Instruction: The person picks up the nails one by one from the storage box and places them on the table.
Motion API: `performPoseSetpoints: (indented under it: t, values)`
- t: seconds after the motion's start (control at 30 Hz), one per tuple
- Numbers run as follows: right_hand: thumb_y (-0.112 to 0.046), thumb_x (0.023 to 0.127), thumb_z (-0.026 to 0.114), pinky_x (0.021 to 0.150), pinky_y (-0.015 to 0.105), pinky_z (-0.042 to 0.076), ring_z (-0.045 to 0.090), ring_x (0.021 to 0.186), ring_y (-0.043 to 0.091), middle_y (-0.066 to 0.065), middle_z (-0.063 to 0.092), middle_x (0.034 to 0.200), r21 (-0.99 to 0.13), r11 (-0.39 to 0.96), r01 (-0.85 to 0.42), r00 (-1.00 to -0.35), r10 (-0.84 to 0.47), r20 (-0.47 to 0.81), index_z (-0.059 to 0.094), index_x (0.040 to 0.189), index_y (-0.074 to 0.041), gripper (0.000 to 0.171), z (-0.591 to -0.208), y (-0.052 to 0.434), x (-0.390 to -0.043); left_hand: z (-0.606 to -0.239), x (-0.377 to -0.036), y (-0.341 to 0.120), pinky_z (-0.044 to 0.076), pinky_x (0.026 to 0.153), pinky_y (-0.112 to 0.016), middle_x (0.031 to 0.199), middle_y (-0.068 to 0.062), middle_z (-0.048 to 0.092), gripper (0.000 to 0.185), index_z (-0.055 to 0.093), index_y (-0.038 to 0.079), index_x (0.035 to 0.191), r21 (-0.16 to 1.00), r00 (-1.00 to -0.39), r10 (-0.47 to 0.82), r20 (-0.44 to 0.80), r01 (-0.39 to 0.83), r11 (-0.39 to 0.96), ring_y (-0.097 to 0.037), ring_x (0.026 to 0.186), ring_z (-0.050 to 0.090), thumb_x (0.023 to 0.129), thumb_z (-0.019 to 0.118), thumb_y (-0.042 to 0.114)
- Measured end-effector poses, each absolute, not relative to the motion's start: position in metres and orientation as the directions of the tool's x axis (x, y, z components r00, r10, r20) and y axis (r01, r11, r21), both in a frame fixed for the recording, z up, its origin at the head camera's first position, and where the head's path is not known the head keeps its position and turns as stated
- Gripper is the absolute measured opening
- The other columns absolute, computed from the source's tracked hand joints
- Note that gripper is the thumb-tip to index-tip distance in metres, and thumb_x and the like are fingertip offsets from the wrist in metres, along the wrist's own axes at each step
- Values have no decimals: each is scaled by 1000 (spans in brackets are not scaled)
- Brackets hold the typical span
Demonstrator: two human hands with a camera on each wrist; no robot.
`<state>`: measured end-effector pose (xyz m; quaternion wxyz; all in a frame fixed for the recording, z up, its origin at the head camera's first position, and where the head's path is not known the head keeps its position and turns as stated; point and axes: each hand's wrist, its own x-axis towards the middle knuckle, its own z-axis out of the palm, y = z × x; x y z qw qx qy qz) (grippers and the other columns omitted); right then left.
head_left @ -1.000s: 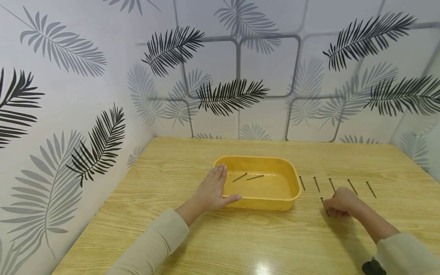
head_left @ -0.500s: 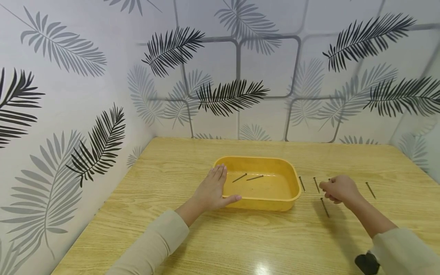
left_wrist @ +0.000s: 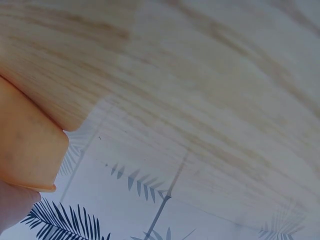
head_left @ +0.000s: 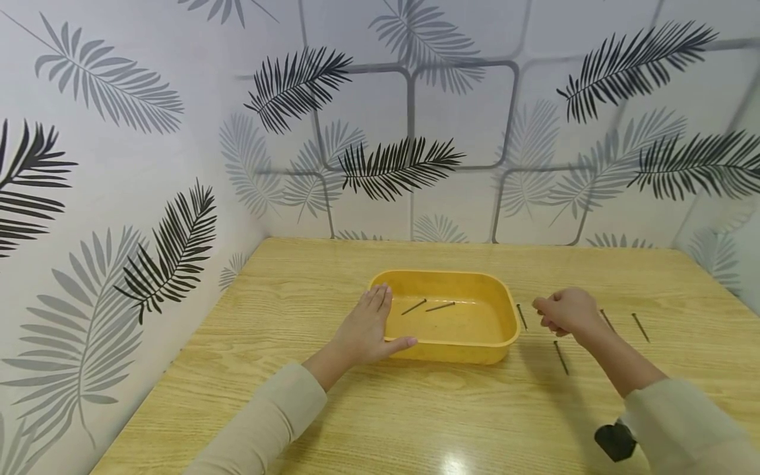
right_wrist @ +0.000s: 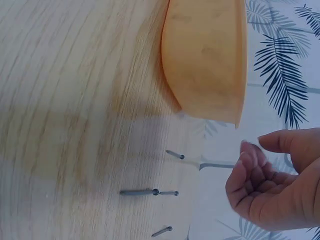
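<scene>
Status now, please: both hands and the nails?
Left hand flat against tray. Right hand curled, grip unclear. Two nails in tray.

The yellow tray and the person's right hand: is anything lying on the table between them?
Yes. In the head view one nail lies on the wooden table, between the yellow tray and the right hand, touching neither.

The left hand [head_left: 368,326] lies flat with straight fingers and thumb spread, while the right hand [head_left: 564,311] is raised with curled fingers
</scene>
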<state>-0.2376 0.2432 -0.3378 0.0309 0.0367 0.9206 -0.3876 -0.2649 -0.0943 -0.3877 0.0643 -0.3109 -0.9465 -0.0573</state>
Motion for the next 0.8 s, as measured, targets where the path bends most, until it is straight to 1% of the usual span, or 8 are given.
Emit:
performPoseSetpoints:
  t: [0.13, 0.27, 0.43, 0.53, 0.63, 0.8]
  values:
    - [-17, 89, 49, 50, 22, 48, 53, 52, 9, -4, 56, 55, -752, 654, 78, -997, 41, -68, 63, 75, 3, 29, -335, 233, -241, -388, -265, -94, 15, 117, -44, 152, -26, 16, 127, 19, -11, 143, 66, -797, 582, 163, 597, 799, -37, 142, 14, 67, -10, 86]
    - [-17, 88, 50, 49, 21, 47, 52, 51, 9, -4, 55, 53, -757, 649, 70, -997, 40, -59, 63, 74, 4, 29, -330, 223, -245, -389, -266, -94, 16, 117, -43, 152, -26, 17, 126, 19, -11, 143, 60, -796, 582, 167, 598, 799, -37, 142, 15, 67, -10, 86]
    - [-17, 90, 51, 51, 20, 50, 52, 52, 7, -3, 58, 56, -769, 636, 57, -998, 37, -44, 63, 83, 11, 31, -326, 208, -249, -388, -266, -94, 16, 117, -44, 152, -26, 17, 127, 19, -10, 143, 64, -797, 580, 170, 596, 800, -37, 142, 15, 67, -10, 86]
    - [-16, 90, 52, 50, 20, 50, 54, 50, 7, -2, 59, 56, -783, 620, 54, -999, 32, -44, 64, 87, 12, 31, -325, 200, -251, -388, -266, -94, 16, 117, -44, 152, -26, 17, 127, 19, -11, 143, 63, -796, 580, 171, 596, 800, -37, 142, 15, 66, -11, 86]
    - [-14, 91, 52, 48, 19, 48, 53, 49, 6, -2, 59, 56, -801, 596, 56, -998, 27, -50, 64, 87, 13, 30, -326, 192, -253, -388, -265, -94, 16, 117, -44, 152, -26, 17, 127, 19, -11, 143, 65, -795, 581, 174, 598, 799, -37, 142, 16, 67, -10, 86]
    - [-13, 90, 52, 46, 17, 46, 52, 47, 5, -1, 60, 55, -818, 573, 52, -999, 29, -43, 63, 80, 10, 28, -329, 183, -257, -389, -265, -95, 16, 117, -43, 152, -26, 16, 126, 19, -11, 143, 67, -795, 581, 172, 598, 799, -37, 142, 15, 67, -10, 86]
